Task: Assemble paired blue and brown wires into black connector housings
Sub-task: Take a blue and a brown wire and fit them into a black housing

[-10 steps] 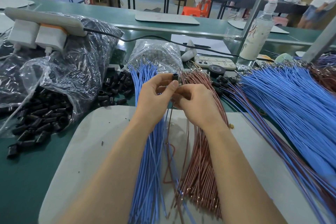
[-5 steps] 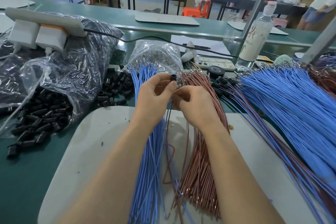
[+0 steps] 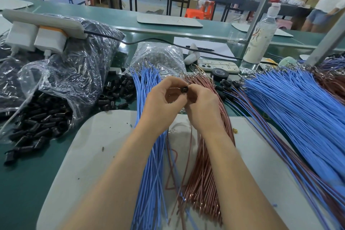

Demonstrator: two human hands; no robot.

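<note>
My left hand (image 3: 162, 102) and my right hand (image 3: 202, 106) meet above the white mat (image 3: 97, 145), and between their fingertips sits a small black connector housing (image 3: 184, 89). The left thumb and fingers pinch the housing. My right hand's fingers curl against the housing; thin wire runs down from the hands, and what the right fingers hold is hidden. A bundle of blue wires (image 3: 149, 164) lies under my left forearm. A bundle of brown wires (image 3: 203, 173) lies under my right forearm.
Loose black housings (image 3: 117, 93) lie left of the blue wires, and more spill from a plastic bag (image 3: 43, 117). A big heap of finished blue and brown wire pairs (image 3: 298, 117) fills the right. A bottle (image 3: 261, 37), a phone (image 3: 218, 65) and a tape roll (image 3: 219, 73) stand behind.
Both hands stay together at the same spot. The black housing has shifted slightly, now sitting between the two hands' fingertips rather than atop the left thumb.
</note>
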